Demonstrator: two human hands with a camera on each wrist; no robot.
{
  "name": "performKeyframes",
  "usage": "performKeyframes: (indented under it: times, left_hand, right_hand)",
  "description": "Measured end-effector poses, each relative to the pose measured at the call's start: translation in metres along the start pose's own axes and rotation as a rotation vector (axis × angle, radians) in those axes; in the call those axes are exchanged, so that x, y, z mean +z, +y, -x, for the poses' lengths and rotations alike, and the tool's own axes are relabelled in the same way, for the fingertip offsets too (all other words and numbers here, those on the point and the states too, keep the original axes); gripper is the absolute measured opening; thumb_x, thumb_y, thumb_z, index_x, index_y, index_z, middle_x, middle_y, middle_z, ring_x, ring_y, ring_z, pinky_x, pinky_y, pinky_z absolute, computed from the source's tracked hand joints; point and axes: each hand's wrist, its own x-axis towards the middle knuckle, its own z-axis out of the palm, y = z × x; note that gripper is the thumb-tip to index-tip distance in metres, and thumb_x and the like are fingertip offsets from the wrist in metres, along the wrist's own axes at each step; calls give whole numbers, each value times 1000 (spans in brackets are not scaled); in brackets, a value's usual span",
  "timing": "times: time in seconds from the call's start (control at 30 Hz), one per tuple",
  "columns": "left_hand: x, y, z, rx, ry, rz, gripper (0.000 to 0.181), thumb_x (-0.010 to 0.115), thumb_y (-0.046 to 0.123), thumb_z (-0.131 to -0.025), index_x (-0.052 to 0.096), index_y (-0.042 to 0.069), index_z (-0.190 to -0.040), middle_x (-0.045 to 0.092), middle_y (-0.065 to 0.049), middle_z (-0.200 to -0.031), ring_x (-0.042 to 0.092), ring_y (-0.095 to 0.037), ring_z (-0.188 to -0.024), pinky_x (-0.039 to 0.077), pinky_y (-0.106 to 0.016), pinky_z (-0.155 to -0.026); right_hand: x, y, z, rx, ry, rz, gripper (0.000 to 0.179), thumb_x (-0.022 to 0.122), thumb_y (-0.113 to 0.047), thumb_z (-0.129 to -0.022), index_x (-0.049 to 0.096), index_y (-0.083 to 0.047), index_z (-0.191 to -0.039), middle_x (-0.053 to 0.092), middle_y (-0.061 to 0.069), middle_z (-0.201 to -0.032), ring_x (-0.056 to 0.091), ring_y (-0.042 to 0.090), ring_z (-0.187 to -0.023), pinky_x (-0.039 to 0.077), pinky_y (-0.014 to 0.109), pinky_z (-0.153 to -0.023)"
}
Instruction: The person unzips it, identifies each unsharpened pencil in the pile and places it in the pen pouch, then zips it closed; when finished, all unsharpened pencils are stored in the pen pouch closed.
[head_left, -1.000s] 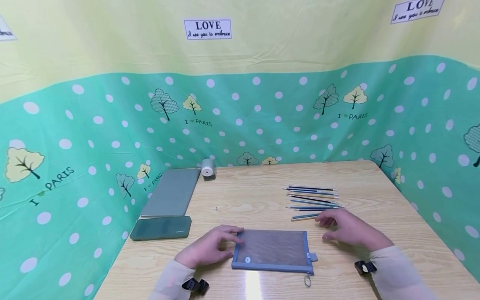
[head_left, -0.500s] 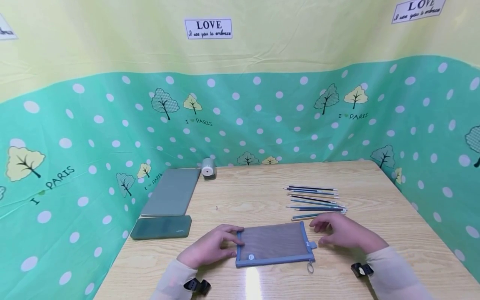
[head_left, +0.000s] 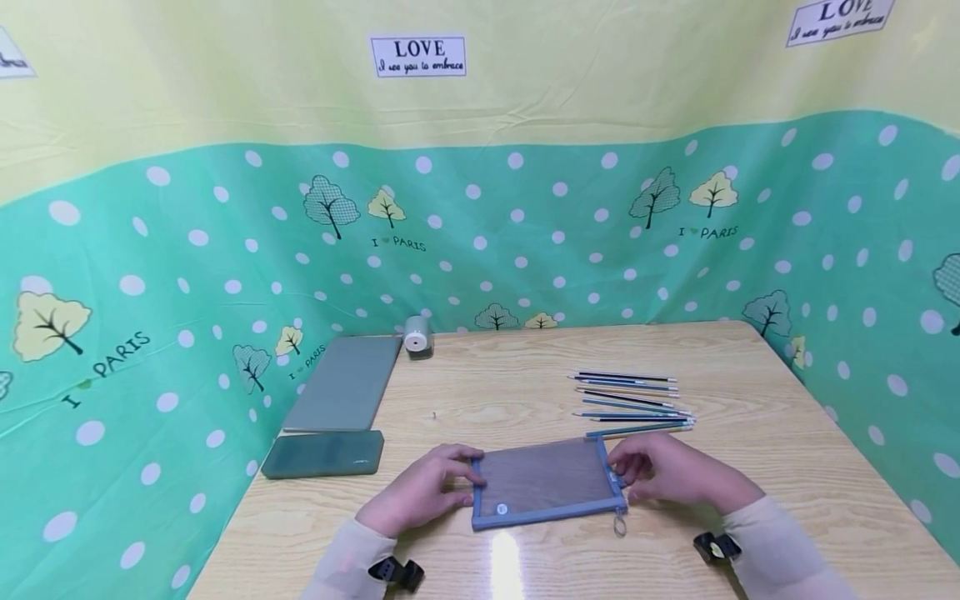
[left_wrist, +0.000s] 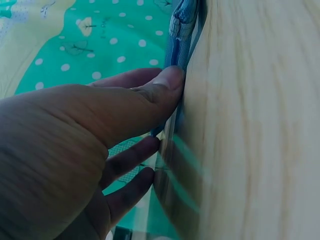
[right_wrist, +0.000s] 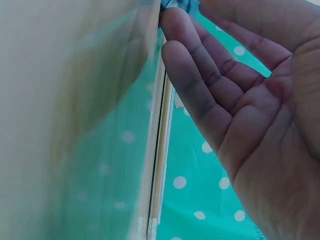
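Observation:
A flat blue-edged mesh zipper pouch (head_left: 543, 479) lies on the table between both hands in the head view. My left hand (head_left: 426, 493) pinches its left end; in the left wrist view the thumb (left_wrist: 167, 82) presses on the blue edge (left_wrist: 182, 30), the index finger largely hidden behind it. At the other end, my right hand (head_left: 675, 471) has curled fingers over the right edge, by the side tab. In the right wrist view, a bit of the blue pouch (right_wrist: 185, 5) shows between thumb and fingertips. A zipper pull ring (head_left: 619, 525) hangs from its near right corner.
Several pencils (head_left: 630, 403) lie in a loose row beyond the pouch, the nearest ones close to its far right corner. On the left sit a dark green case (head_left: 324, 455), a grey flat board (head_left: 345, 383) and a small cylindrical device (head_left: 416, 336). A polka-dot curtain surrounds the table.
My right hand has moved left and toward me, from beside the nearest pencils onto the pouch's right edge. The pouch has tilted, its right end shifting away from me. The left hand stays on it.

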Motion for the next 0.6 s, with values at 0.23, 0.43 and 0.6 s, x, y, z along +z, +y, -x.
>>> performKeyframes:
  times: [0.23,0.43,0.6]
  left_hand:
    - [1,2,-1,6,29,-31,33,85,25,-88,78,30,-120,57,3,-149,53,-24,-137,44,-46,-113]
    - [3,-1,-2,34,55,-9,29,83,28,-89,79,29,-118,59,0,-146,55,-24,-135,45,-47,-111]
    - [2,-4,-2,7,84,116,21,78,29,-94,80,26,-115,62,0,-141,57,-21,-131,45,-46,-111]
  right_hand:
    - [3,-2,-2,3,-8,-39,44,88,-1,-78,74,-5,-119,70,0,-103,69,20,-91,59,33,-81]
    - [3,-1,-3,-21,-10,-17,39,85,2,-81,78,-9,-118,70,-3,-105,69,18,-91,60,33,-82]
    - [5,-1,-4,-58,39,36,39,84,1,-82,78,-12,-118,68,-8,-106,68,13,-93,59,33,-83]
